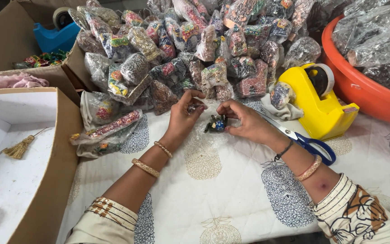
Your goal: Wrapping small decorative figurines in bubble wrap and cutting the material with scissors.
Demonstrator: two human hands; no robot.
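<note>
Tabletop with a white printed cloth, filling the lower frame. Big heap of filled bags across the top, orange tub at upper right, yellow tape holder beside it, blue scissors just right of the hands. Left hand, fingers pinched on the edge of a clear bag at mid frame. Right hand, fingers closed on a small dark trinket at the bag's mouth. Best done slowly: bag mouth held wide, trinket kept pinched firmly, likely easy to drop.
</note>
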